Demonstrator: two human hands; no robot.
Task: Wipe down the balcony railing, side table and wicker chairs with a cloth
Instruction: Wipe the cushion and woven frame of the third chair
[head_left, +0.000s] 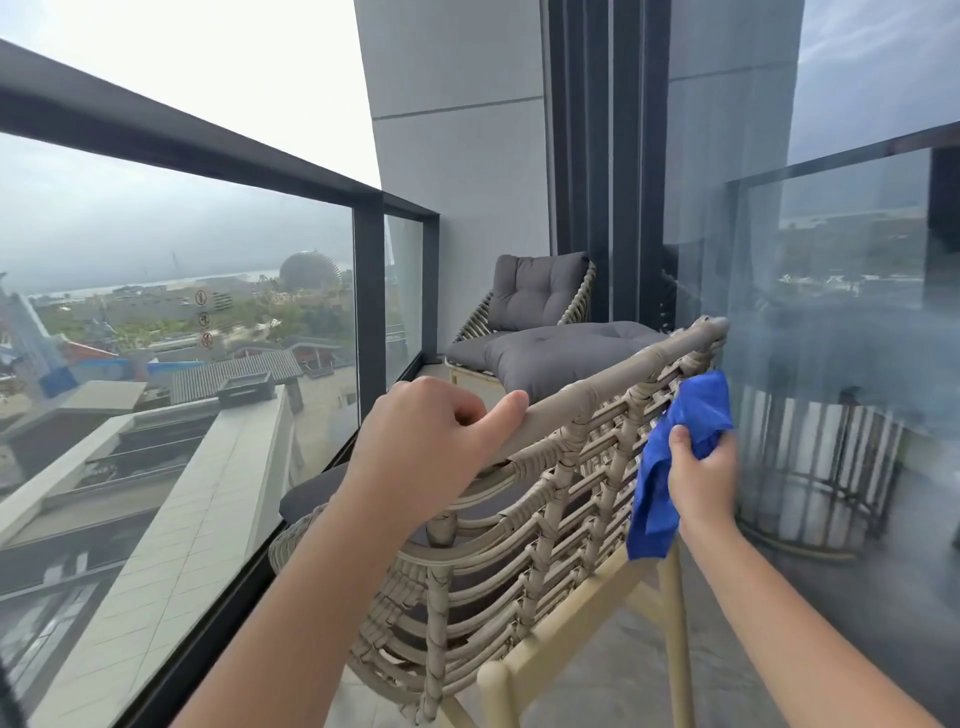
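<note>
Wiping the woven back of the near wicker chair

The left hand (431, 441) grips the top rail of the near wicker chair (519, 519), fingers curled over it, probably to steady the frame against wiping pressure. The right hand (701, 478) clamps a bunched blue cloth (680, 441) and holds it against the outer weave near the chair's right edge. The balcony railing (208, 150) runs along the left.

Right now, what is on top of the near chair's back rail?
The left hand grips the rail of the near chair; the rail under its palm is hidden. The right hand holds the cloth against the weave below the rail.
</note>
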